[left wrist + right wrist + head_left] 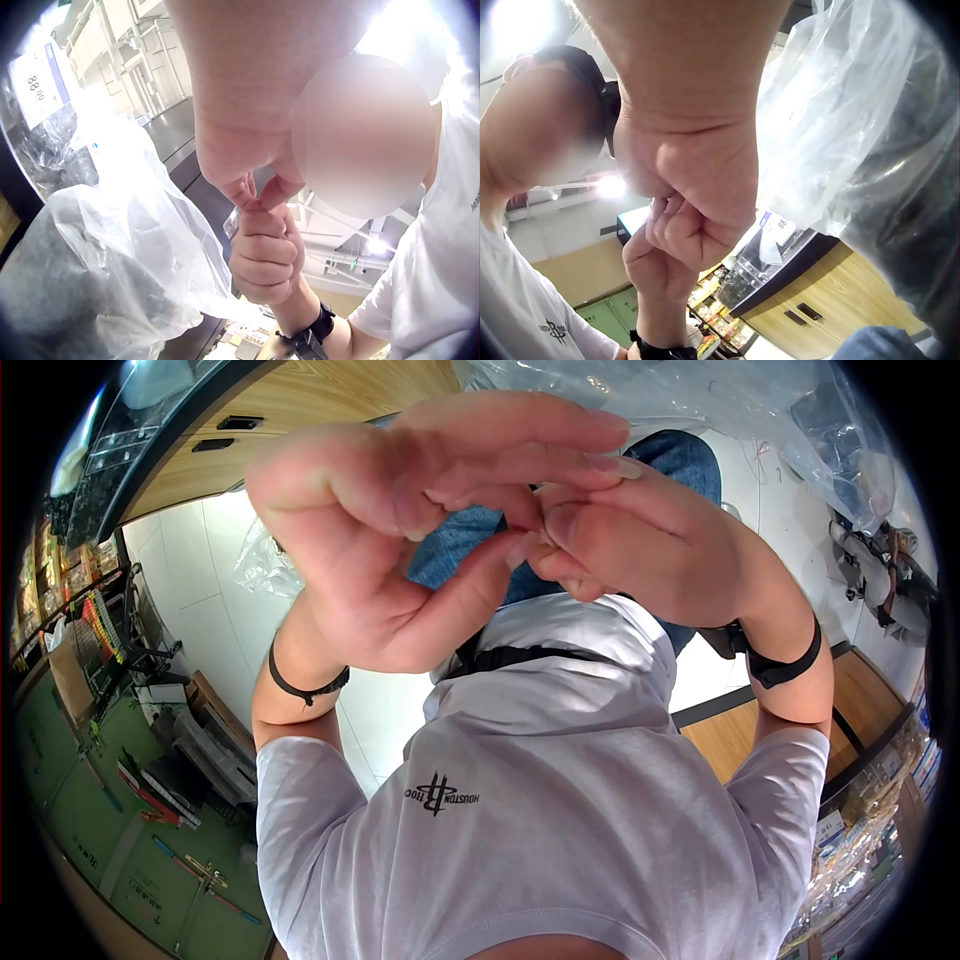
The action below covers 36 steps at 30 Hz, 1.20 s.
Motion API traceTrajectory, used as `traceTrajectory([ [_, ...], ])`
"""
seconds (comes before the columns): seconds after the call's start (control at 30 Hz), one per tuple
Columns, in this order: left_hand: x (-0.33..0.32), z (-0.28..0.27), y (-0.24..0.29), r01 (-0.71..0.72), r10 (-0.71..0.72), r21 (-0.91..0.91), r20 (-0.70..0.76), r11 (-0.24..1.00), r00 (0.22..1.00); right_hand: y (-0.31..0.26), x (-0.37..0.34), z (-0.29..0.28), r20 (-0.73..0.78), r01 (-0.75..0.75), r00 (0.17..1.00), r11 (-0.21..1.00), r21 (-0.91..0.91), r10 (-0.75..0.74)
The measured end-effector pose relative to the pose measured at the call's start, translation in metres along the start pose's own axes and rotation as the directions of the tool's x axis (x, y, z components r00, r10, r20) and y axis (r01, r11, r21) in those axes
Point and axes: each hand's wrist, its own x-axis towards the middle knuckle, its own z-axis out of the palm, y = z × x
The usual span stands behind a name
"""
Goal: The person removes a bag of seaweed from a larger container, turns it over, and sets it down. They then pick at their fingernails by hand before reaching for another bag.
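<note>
Both hands are raised together in front of the body. The left hand (370, 550) reaches across with its thumb and fingertips meeting at the right hand's knuckles; two of its longer fingers stretch over the top. Folded into a fist, the right hand (640, 545) has its thumb laid against the index finger. In the left wrist view the left fingers pinch together just over the right fist (262, 259). The right wrist view shows the curled right hand (694, 202) overlapping the left hand (660, 262). I cannot tell whether something thin lies between the fingertips.
Clear plastic bags (120, 255) with dark contents hang close beside the hands. A wooden cabinet (300, 405) with dark handles stands at the far left, near a price tag (780, 225). Jeans-covered legs (685, 465) are below, over white floor tiles (200, 550).
</note>
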Motion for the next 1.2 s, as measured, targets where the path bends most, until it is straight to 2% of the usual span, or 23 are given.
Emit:
traceTrajectory([
  [0.23,0.001,0.000,0.001,0.005,-0.004,0.015,-0.016,1.000,1.000,0.000,0.000,0.001,0.010,0.021,1.000,0.999,0.046,-0.021],
  [0.3,0.001,0.001,0.002,0.000,0.000,0.012,-0.021,1.000,1.000,-0.001,0.000,0.001,0.011,0.004,1.000,1.000,0.017,-0.004],
  [0.37,0.002,0.002,0.005,0.032,-0.033,0.086,0.012,0.996,0.999,0.000,0.000,0.000,0.017,0.008,1.000,1.000,-0.001,-0.008],
  [0.67,0.004,0.002,0.011,0.083,-0.085,0.102,0.012,0.991,0.996,-0.002,0.000,-0.002,0.028,0.026,0.999,0.996,-0.084,-0.024],
  [1.2,0.002,-0.002,0.006,-0.002,-0.004,0.148,0.037,0.989,0.999,-0.003,0.002,-0.001,0.027,0.053,0.998,0.996,-0.072,-0.051],
])
